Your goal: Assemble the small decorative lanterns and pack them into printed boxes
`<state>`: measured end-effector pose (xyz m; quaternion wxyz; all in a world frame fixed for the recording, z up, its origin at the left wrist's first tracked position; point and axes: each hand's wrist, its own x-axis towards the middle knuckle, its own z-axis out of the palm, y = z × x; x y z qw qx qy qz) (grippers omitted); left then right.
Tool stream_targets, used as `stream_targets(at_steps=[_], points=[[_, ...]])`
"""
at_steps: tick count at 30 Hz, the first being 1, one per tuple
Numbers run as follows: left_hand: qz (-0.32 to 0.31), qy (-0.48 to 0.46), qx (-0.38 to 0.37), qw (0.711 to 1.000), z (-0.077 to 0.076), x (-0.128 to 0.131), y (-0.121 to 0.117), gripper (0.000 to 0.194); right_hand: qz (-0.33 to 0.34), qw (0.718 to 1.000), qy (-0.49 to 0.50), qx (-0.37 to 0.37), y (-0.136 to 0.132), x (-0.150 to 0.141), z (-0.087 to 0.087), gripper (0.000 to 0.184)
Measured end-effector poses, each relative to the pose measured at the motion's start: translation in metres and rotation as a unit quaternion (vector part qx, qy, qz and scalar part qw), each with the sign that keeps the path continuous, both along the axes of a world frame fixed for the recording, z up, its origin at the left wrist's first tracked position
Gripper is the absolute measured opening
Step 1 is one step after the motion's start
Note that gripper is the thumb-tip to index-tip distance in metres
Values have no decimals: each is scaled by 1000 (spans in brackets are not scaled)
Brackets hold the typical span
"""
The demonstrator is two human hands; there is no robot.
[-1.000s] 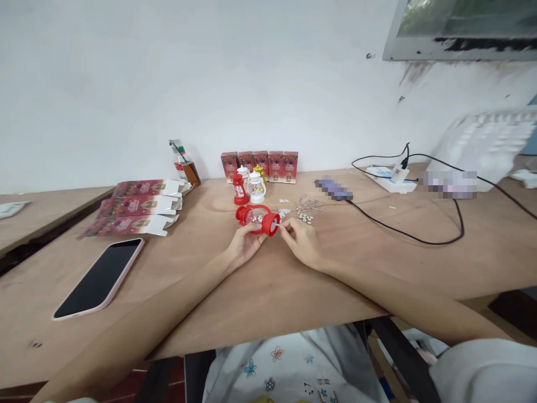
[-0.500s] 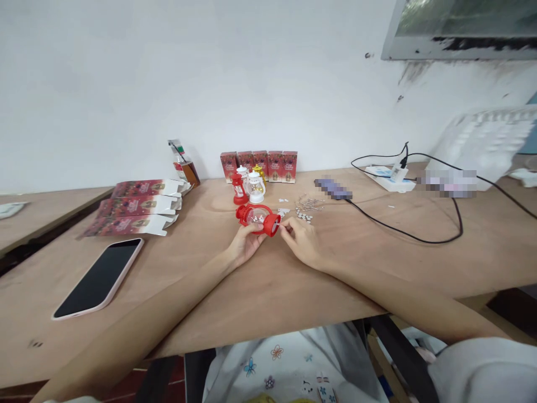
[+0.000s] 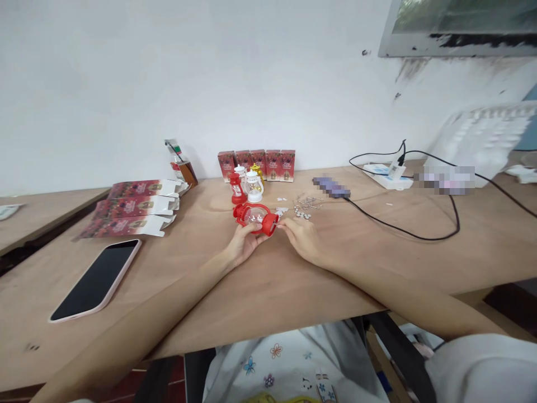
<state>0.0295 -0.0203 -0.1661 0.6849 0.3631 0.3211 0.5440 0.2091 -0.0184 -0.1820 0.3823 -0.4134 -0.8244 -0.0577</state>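
Note:
My left hand [image 3: 244, 244] is closed around a red toy lantern [image 3: 255, 217] with a clear globe, tipped on its side just above the table. Its red base [image 3: 270, 224] faces right. At the underside of that base, the thumb and fingers of my right hand [image 3: 302, 239] are pinched together. A thin pale bit shows at the fingertips, too small to name. Just beyond the lantern stand another red lantern [image 3: 238, 189], a white lantern [image 3: 254, 187] and a gold lantern [image 3: 257, 169], with a second white one partly hidden.
Small round pieces [image 3: 302, 214], thin wire-like pieces [image 3: 309, 201] and white scraps [image 3: 280, 211] lie beyond my right hand. Red boxes [image 3: 272, 165] line the wall. Flattened cartons [image 3: 134, 207] and a phone [image 3: 96, 280] are left; a power strip [image 3: 388, 178] and black cable [image 3: 403, 230] right.
The view has shifted slightly. The lantern's base has turned a little, and its underside shows less pale than before. Both hands keep their hold.

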Motion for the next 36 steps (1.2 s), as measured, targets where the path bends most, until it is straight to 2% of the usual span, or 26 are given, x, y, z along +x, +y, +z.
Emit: stream_targets(at_steps=[7, 12, 25, 30, 33, 36], points=[[-12, 11, -12, 1000, 3, 0, -2, 29, 95, 988, 112, 44, 6, 7, 3, 19], [-16, 22, -13, 1000, 4, 1, -3, 26, 152, 979, 136, 30, 6, 8, 2, 17], [-33, 32, 21, 999, 0, 1, -2, 30, 160, 974, 155, 45, 6, 6, 2, 17], [-31, 48, 31, 998, -2, 2, -1, 32, 133, 980, 139, 48, 8, 6, -4, 18], [-30, 42, 25, 998, -2, 2, -1, 31, 114, 984, 131, 30, 7, 5, -3, 21], [-40, 31, -4, 999, 1, 0, 0, 29, 130, 985, 116, 13, 6, 4, 2, 21]])
